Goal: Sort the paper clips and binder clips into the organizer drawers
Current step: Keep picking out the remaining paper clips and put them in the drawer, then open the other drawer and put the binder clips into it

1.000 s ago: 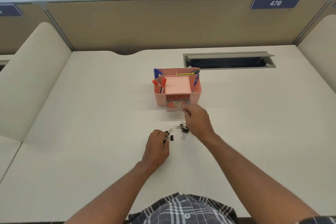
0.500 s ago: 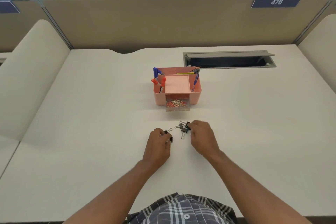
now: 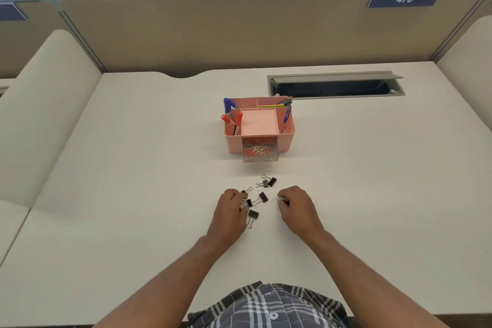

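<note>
My left hand (image 3: 229, 208) curls its fingers around binder clips (image 3: 262, 197) on the table (image 3: 133, 181), and my right hand (image 3: 296, 206) pinches something small and dark, probably another. The clear drawer (image 3: 260, 154) already holds paper clips (image 3: 257, 151), so I should gather these together and find another drawer.

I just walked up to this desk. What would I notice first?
The pink organizer in the middle of the desk, with its clear drawer pulled out and full of colourful paper clips. In front of it, black binder clips lie scattered between the left hand and right hand.
</note>
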Available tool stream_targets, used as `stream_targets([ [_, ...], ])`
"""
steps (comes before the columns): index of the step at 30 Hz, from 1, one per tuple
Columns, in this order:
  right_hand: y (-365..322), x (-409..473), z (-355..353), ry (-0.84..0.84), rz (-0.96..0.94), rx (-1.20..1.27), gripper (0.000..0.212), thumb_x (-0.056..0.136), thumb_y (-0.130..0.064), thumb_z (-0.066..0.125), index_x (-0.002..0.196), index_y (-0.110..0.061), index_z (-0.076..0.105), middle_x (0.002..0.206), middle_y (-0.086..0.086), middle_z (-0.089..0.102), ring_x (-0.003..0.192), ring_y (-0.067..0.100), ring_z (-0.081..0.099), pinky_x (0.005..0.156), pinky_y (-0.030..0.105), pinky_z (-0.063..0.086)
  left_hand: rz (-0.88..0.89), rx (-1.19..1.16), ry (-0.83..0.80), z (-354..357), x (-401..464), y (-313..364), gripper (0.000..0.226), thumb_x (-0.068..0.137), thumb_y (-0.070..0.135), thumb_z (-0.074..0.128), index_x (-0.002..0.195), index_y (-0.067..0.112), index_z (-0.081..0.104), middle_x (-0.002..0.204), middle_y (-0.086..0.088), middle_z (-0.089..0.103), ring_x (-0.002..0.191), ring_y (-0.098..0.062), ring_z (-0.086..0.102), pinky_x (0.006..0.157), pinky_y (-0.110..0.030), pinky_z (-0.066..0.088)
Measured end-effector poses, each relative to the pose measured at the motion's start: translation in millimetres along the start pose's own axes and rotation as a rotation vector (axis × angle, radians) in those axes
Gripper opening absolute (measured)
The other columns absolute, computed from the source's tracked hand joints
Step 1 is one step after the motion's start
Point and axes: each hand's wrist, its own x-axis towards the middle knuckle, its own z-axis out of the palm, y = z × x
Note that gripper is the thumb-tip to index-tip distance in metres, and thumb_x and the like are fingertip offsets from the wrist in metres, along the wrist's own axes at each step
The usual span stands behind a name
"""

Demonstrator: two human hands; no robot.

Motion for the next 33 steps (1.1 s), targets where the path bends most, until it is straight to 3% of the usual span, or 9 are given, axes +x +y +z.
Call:
stream_targets([
  [3,-2.5,3.5,-4.4,-0.040,0.087,0.124,0.020,0.090,-0.008,0.055,0.104,-0.012,0.068,0.103,0.003,0.065,0.093,0.018,0.062,0.084,0.029,0.050,-0.019,-0.068,0.004,0.5,1.4,0.9,0.026,0.089,0.010,0.061,0.115,0.010,0.062,0.108,0.004,0.051,0.098,-0.012,0.054,0.088,-0.021,0.044],
  [10,-15.3,33.1,-28.8,0.061,0.181,0.245,0.035,0.089,-0.014,0.064,0.124,-0.014,0.060,0.112,0.000,0.064,0.093,0.014,0.059,0.090,0.033,0.050,-0.091,-0.131,0.101,-13.3,26.1,2.1,0.037,0.089,0.015,0.064,0.124,0.011,0.055,0.116,-0.002,0.053,0.092,-0.013,0.054,0.084,-0.042,0.052],
  [15,-34.2,68.5,-45.9,0.052,0.180,0.335,0.080,0.083,-0.022,0.074,0.148,-0.022,0.026,0.135,-0.004,0.044,0.115,0.015,0.051,0.095,0.032,0.045,-0.214,-0.186,0.081,-34.6,77.6,8.4,0.086,0.084,0.034,0.072,0.149,0.019,0.018,0.149,-0.005,0.029,0.133,-0.023,0.039,0.108,-0.045,0.041],
  [18,-43.5,86.7,-58.1,0.036,0.126,0.390,0.073,0.077,-0.018,0.080,0.134,-0.025,0.035,0.119,-0.012,0.048,0.104,0.003,0.054,0.079,0.014,0.043,-0.246,-0.207,0.036,-46.9,104.9,14.9,0.104,0.080,0.038,0.077,0.152,0.018,0.005,0.159,-0.005,0.014,0.146,-0.022,0.020,0.118,-0.043,0.026],
  [21,-44.7,100.3,-64.6,0.024,0.128,0.428,0.064,0.076,-0.010,0.080,0.126,-0.022,0.041,0.104,-0.018,0.050,0.087,-0.012,0.050,0.060,0.003,0.042,-0.179,-0.304,0.039,-59.6,120.0,26.3,0.078,0.076,0.025,0.081,0.137,0.023,0.031,0.137,0.005,0.044,0.123,-0.001,0.043,0.103,-0.024,0.039],
  [22,-44.7,103.5,-64.1,0.034,0.137,0.435,0.062,0.076,-0.010,0.080,0.124,-0.022,0.043,0.101,-0.020,0.050,0.086,-0.009,0.052,0.059,0.004,0.042,-0.164,-0.340,0.038,-61.1,123.9,29.3,0.069,0.076,0.018,0.080,0.129,0.027,0.037,0.125,0.011,0.049,0.111,0.008,0.047,0.091,-0.013,0.040],
  [24,-46.1,110.2,-60.7,0.081,0.170,0.439,0.058,0.076,-0.011,0.079,0.123,-0.020,0.046,0.101,-0.017,0.051,0.087,0.002,0.055,0.058,0.009,0.041,-0.172,-0.375,0.053,-60.2,131.6,30.5,0.065,0.076,0.014,0.079,0.126,0.029,0.040,0.118,0.015,0.050,0.105,0.008,0.050,0.077,-0.007,0.038],
  [30,-52.6,128.7,-50.1,0.233,0.310,0.451,0.046,0.076,-0.020,0.080,0.104,-0.024,0.045,0.088,-0.018,0.051,0.088,0.014,0.059,0.067,0.027,0.047,-0.336,-0.318,0.204,-40.9,150.2,24.8,0.061,0.077,0.023,0.078,0.127,0.023,0.044,0.121,0.004,0.057,0.110,-0.016,0.056,0.091,-0.036,0.053],
  [33,-46.8,133.2,-43.4,0.249,0.310,0.433,0.052,0.074,-0.024,0.082,0.112,-0.021,0.047,0.105,-0.009,0.051,0.092,0.014,0.059,0.071,0.028,0.050,-0.375,-0.288,0.239,-35.3,154.6,20.5,0.061,0.076,0.027,0.079,0.126,0.024,0.044,0.120,0.003,0.058,0.108,-0.017,0.059,0.090,-0.040,0.056],
])
